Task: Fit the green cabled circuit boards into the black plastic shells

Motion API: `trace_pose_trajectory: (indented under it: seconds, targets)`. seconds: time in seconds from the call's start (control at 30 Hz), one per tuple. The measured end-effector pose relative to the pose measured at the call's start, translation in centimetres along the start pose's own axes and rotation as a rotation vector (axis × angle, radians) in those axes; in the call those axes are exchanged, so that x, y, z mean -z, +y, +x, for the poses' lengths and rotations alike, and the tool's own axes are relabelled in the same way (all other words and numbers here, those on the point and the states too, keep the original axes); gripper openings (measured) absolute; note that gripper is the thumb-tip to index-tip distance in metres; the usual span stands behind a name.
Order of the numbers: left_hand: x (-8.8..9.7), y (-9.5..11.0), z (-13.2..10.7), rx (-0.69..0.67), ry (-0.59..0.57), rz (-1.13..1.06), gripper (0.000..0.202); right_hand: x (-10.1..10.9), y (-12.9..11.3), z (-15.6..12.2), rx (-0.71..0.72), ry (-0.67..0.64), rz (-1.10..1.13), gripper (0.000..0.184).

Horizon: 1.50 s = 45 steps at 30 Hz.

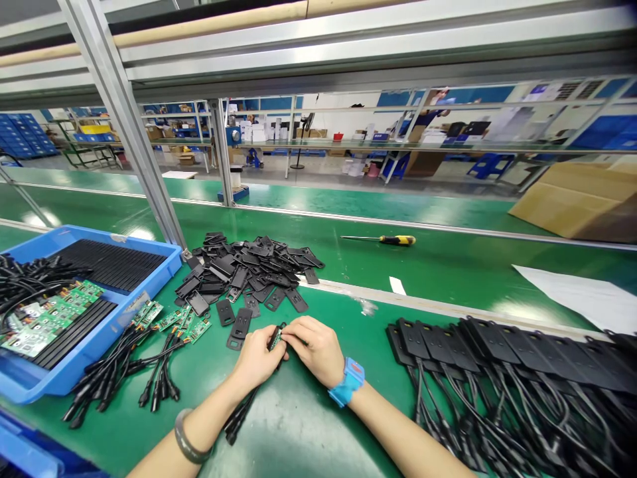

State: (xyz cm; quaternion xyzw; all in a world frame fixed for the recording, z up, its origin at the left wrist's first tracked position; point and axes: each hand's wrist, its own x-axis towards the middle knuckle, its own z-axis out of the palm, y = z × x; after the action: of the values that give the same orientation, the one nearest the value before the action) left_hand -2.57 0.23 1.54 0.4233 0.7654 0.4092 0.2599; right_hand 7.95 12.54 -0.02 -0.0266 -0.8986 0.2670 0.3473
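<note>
Between my two hands is a small green circuit board [277, 338] that seems to sit in a black plastic case, mostly covered by fingers. My left hand [259, 357] grips it from the left, and black cables [239, 417] hang down below that hand. Fingertips of my right hand [314, 345] are pinched together at the board's right edge; whether they hold a wire or the board itself is hidden. Just behind my left hand lie loose black plastic covers [241, 325]. Left of it rest several cabled circuit boards [199, 329] with black leads.
A blue tray [172, 264] at left holds boards, cables and black cases. A heap of black covers [259, 262] lies ahead. Behind it is a yellow-black screwdriver [398, 240]. Finished-looking black cases with cables [462, 348] line the right. A metal post [124, 126] rises at left.
</note>
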Motion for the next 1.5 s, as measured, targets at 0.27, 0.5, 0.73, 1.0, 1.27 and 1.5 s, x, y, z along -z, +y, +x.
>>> trace_pose_trajectory:
  seconds: [0.27, 0.5, 0.73, 1.0, 1.27, 1.5]
  targets:
    - [0.1, 0.0, 0.0, 0.022, -0.057, 0.0, 0.015, 0.8, -1.0, 0.7, -0.048, -0.261, -0.27, 0.013]
    - [-0.3, -0.4, 0.1, 0.134, -0.084, -0.412, 0.025, 7.7, 5.9, 1.6, -0.554, -0.391, -0.639, 0.015]
    - [-0.4, 0.4, -1.0, 0.084, -0.471, -0.699, 0.04, 8.5, 7.9, 3.3, -0.583, -0.445, -0.767, 0.018]
    - [0.1, -0.4, -1.7, 0.098, -1.05, -0.801, 0.057, -2.8, 0.2, 7.4, 0.158, -0.601, -0.173, 0.046]
    - [0.9, 0.4, -1.7, 0.085, -0.989, -0.833, 0.058, -4.8, 0.2, 7.2, 0.168, -0.48, -0.033, 0.038]
    - [0.6, 0.4, -1.0, 0.054, -0.533, -0.867, 0.048, -0.2, 2.6, 5.0, -0.262, 0.068, 0.172, 0.016]
